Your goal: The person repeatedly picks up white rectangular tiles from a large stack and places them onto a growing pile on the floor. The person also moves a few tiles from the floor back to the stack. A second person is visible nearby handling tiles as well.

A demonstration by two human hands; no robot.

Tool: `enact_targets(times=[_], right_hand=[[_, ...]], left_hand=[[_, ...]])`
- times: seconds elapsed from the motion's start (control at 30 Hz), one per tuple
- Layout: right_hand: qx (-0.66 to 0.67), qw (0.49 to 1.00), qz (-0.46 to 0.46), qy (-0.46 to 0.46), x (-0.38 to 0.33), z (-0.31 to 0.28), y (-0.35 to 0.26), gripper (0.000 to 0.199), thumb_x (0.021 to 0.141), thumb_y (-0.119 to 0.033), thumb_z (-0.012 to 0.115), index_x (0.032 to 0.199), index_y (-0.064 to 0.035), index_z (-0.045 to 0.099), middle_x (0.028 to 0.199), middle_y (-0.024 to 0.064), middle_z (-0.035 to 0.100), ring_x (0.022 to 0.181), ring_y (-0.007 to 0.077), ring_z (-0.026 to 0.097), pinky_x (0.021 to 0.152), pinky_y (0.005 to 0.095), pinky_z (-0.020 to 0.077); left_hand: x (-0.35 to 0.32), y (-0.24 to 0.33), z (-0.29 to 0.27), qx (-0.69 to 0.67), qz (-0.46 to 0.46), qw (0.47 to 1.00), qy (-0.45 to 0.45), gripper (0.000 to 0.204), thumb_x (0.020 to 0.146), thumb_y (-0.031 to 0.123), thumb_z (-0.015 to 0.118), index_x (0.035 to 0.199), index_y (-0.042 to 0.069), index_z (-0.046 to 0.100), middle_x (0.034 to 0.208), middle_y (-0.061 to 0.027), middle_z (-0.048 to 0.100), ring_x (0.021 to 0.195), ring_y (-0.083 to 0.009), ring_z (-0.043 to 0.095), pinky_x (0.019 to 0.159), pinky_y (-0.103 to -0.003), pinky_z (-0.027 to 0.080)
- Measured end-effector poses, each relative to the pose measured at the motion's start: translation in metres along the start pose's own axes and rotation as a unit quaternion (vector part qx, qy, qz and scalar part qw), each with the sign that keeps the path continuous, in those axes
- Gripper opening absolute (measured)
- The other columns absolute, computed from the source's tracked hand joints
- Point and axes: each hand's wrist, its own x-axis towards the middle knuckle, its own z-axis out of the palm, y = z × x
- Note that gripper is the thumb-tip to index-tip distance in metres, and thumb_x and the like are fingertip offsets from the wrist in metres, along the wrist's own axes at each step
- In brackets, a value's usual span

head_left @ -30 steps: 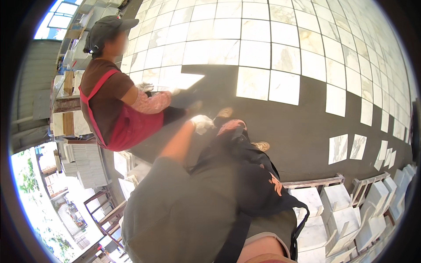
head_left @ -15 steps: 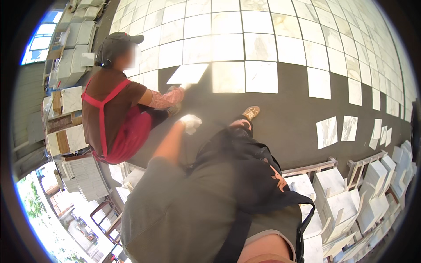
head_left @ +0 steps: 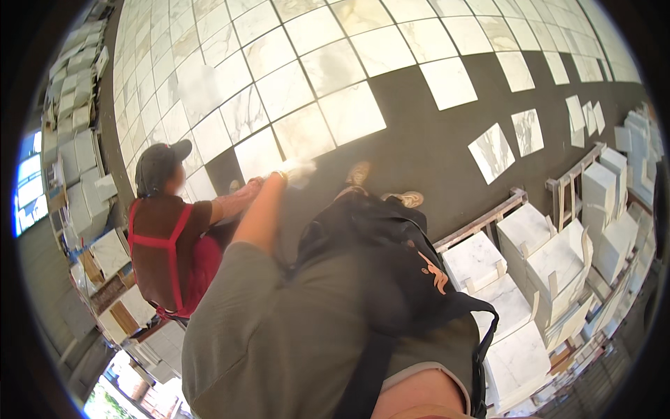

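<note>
Since the earlier frame the left hand (head_left: pixel 299 171) has swung toward the marble tile (head_left: pixel 259 155) at the laid floor's near edge, grip unreadable through glare.

White strapped tile packs (head_left: pixel 558 258) on wooden pallets at right; flat grey-white cartons (head_left: pixel 77 84) stacked along left edge.

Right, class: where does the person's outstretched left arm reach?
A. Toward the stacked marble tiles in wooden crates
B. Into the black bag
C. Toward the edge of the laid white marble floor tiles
C: the left hand reaches the edge of the laid white marble floor tiles.
</note>
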Motion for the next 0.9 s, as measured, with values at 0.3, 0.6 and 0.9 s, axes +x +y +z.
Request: enact_targets(times=[0.3, 0.6, 0.9], right_hand=[[0.107, 0.994, -0.004, 0.02, 0.043, -0.078, 0.015, 0.035, 0.093, -0.033, 0.065, 0.105, -0.0001, 0.071, 0.089, 0.0139, 0.071, 0.078, 0.0258, 0.07, 0.073, 0.0388, 0.0567], [0.142, 0.989, 0.003, 0.028, 0.102, -0.215, 0.043, 0.036, 0.093, -0.033, 0.066, 0.106, 0.0006, 0.071, 0.089, 0.0144, 0.071, 0.079, 0.0257, 0.07, 0.074, 0.0385, 0.0568], [0.147, 0.987, -0.064, 0.0, 0.157, -0.301, -0.002, 0.037, 0.093, -0.033, 0.066, 0.106, 0.0012, 0.072, 0.09, 0.0149, 0.072, 0.08, 0.0255, 0.07, 0.075, 0.0382, 0.057]], left_hand=[[0.014, 0.023, 0.077, 0.086, -0.057, 0.994, 0.028, 0.048, 0.097, 0.035, 0.068, 0.138, 0.01, 0.062, 0.112, -0.0124, 0.071, 0.085, -0.029, 0.071, 0.073, -0.044, 0.061], [0.003, 0.083, 0.249, 0.139, -0.009, 0.989, 0.046, 0.043, 0.098, 0.035, 0.066, 0.134, 0.011, 0.066, 0.112, -0.0093, 0.073, 0.085, -0.0228, 0.071, 0.069, -0.039, 0.061], [0.02, 0.149, 0.339, 0.108, -0.03, 0.99, 0.08, 0.015, 0.095, 0.027, 0.071, 0.105, 0.015, 0.071, 0.085, -0.0043, 0.07, 0.075, -0.027, 0.069, 0.061, -0.044, 0.058]])
